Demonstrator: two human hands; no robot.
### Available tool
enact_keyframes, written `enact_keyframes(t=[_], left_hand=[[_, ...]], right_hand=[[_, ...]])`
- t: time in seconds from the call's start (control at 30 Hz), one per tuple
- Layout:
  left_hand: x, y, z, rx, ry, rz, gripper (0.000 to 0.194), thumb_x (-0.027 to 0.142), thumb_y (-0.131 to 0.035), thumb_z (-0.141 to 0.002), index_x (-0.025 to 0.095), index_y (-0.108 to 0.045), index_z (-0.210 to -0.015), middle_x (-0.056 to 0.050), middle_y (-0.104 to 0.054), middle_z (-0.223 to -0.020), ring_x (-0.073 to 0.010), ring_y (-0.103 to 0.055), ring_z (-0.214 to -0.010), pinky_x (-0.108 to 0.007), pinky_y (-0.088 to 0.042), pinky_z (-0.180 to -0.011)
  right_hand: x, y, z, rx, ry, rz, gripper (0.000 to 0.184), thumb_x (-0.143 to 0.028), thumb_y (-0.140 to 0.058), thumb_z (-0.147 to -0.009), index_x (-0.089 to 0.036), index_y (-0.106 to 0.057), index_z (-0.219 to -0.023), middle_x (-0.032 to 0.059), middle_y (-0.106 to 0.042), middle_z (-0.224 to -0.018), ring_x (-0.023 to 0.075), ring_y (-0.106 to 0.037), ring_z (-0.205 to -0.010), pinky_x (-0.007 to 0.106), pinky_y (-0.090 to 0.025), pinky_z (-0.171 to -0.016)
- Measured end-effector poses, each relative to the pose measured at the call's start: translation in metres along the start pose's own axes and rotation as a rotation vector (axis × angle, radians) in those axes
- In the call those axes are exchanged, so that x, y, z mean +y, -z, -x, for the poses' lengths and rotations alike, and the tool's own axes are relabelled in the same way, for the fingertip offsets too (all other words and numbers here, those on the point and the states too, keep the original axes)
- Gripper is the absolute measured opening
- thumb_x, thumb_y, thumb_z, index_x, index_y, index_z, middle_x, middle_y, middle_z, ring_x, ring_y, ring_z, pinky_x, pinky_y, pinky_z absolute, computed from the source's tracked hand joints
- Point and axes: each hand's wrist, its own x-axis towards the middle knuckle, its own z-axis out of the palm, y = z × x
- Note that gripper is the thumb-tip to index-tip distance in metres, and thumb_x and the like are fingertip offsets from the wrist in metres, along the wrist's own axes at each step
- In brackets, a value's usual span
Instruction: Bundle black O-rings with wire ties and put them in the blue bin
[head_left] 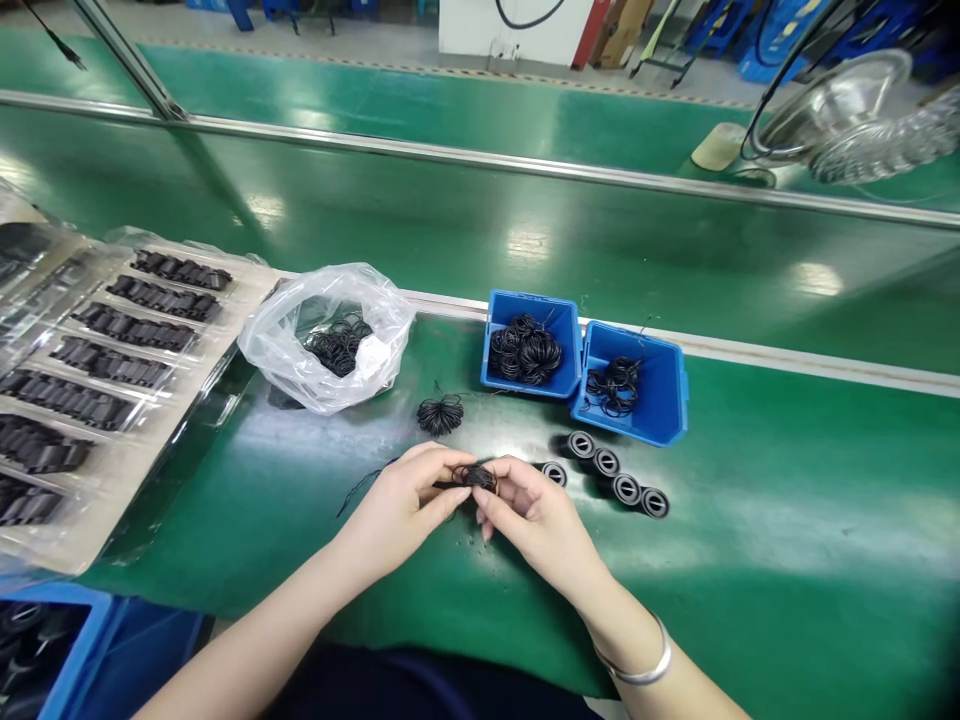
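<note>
My left hand [401,505] and my right hand [536,515] meet over the green bench mat [787,500]. Between their fingertips they pinch a small coil of thin black wire [474,478], and a loose wire end trails out to the left. Just above my hands lies a separate black wire coil [440,415]. To the right of my right hand, several round black-and-silver ring parts [606,462] stand in a loose row.
Two blue plastic bins [532,306] hold black wire coils behind my hands. To their left is a clear plastic bag [382,320] of coils. A clear tray [247,290] of black parts lies at left, a blue crate [75,650] at lower left, and a metal rail [480,155] beyond.
</note>
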Motion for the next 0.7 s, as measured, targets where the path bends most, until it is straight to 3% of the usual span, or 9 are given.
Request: enact_keyframes(t=[0.27,0.43,0.6,0.7], left_hand=[[-0.004,-0.002,-0.004,0.037,0.042,0.093,0.031,0.017,-0.062,-0.089,0.024,-0.068,-0.119,-0.006,-0.061,-0.122,-0.0208,-0.071,-0.105,-0.037,-0.059,-0.097],[0.0,-0.005,-0.006,0.107,-0.075,-0.188,0.036,0.009,-0.056,-0.089,0.026,-0.071,-0.117,-0.005,-0.071,-0.112,-0.0212,-0.068,-0.106,-0.039,-0.057,-0.098],[-0.003,-0.005,-0.01,0.109,0.014,-0.031,0.022,0.014,-0.06,-0.088,0.021,-0.07,-0.107,-0.005,-0.069,-0.104,-0.0177,-0.072,-0.087,-0.031,-0.062,-0.08],[0.001,-0.004,-0.016,0.129,0.045,0.024,0.017,0.014,-0.061,-0.088,0.018,-0.069,-0.101,-0.006,-0.069,-0.103,-0.0187,-0.073,-0.091,-0.033,-0.06,-0.085]], right_hand=[[0.0,0.001,-0.001,0.038,0.186,0.08,0.02,-0.03,-0.061,-0.095,-0.021,-0.069,-0.11,0.0054,-0.056,-0.101,0.0131,-0.066,-0.068,0.033,-0.06,-0.069],[-0.004,-0.002,0.002,0.035,0.22,0.168,0.022,-0.031,-0.055,-0.099,-0.02,-0.068,-0.113,0.0065,-0.058,-0.1,0.0155,-0.068,-0.075,0.035,-0.061,-0.076],[0.0,-0.001,0.0,0.063,0.14,0.069,0.017,-0.031,-0.057,-0.098,-0.019,-0.06,-0.11,0.0047,-0.069,-0.085,0.0183,-0.072,-0.076,0.037,-0.061,-0.077],[-0.002,0.0,0.003,0.17,0.26,0.232,0.014,-0.026,-0.057,-0.098,-0.02,-0.06,-0.11,0.0084,-0.066,-0.095,0.0183,-0.07,-0.074,0.037,-0.061,-0.071]])
